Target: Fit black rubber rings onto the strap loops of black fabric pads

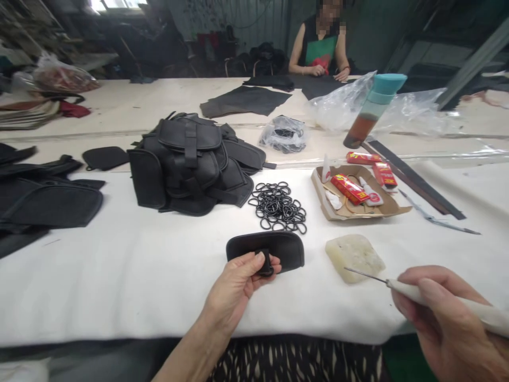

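My left hand (pixel 242 276) pinches a short black strap with a dark ring at its end, on a black leather flap (pixel 284 248) with rounded corners. My right hand (pixel 441 302) is closed round the pale handle of an awl (pixel 411 292). The awl's thin metal tip points left, over a yellowish block (pixel 352 254) that looks like wax. Beyond the flap lies a heap of black D-rings (pixel 278 204). A pile of black leather pieces (pixel 191 164) with straps stands behind, to the left.
A cardboard tray (pixel 330 211) holds red boxes and small glue tubes. Behind it stands a tilted bottle with a teal lid (pixel 368 114). Scissors-like metal tool (pixel 441 218) and dark strips (pixel 417 180) lie at right. More black pieces (pixel 51 201) lie left. Another person sits across the table.
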{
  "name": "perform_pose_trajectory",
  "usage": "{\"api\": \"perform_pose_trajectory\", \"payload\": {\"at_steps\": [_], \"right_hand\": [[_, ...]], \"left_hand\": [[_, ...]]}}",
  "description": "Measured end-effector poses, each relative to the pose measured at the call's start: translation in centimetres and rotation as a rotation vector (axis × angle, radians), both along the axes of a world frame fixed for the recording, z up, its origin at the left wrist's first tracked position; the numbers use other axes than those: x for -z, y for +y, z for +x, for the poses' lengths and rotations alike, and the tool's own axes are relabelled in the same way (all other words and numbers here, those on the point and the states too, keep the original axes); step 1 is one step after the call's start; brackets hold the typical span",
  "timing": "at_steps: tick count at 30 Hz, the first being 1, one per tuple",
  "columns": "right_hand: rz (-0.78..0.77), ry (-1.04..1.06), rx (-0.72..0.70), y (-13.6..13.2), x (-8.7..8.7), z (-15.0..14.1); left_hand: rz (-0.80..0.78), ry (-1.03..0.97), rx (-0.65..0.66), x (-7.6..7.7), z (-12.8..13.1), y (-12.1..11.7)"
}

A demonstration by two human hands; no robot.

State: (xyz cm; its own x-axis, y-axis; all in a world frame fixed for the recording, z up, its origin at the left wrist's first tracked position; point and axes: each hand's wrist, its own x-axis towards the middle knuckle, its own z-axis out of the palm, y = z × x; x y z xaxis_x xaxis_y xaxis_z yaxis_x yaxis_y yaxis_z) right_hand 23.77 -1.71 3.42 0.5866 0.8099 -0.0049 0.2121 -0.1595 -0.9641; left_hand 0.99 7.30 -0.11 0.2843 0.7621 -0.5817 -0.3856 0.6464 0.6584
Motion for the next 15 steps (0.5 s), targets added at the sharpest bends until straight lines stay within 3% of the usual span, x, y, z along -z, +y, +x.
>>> {"api": "perform_pose_trajectory", "payload": {"at_steps": [3, 5, 9, 15], "right_hand": [[-0.059, 0.392, -0.078, 1.3, 0.2, -2.3], [-0.068, 0.506, -0.142, 2.2, 0.4, -4.0], [-0.020, 0.568, -0.251, 3.8, 1.5, -6.5], [0.006, 0.591, -0.317, 4.8, 3.1, -7.5]], "left_hand": [[0.009, -0.025, -0.003, 0.0, -0.1, -0.1], [0.017, -0.051, 0.004, 0.1, -0.2, -0.2], [0.044, -0.091, 0.038, 0.3, -0.5, -0.3], [0.045, -0.126, 0.039, 0.7, -0.8, -0.3]]}}
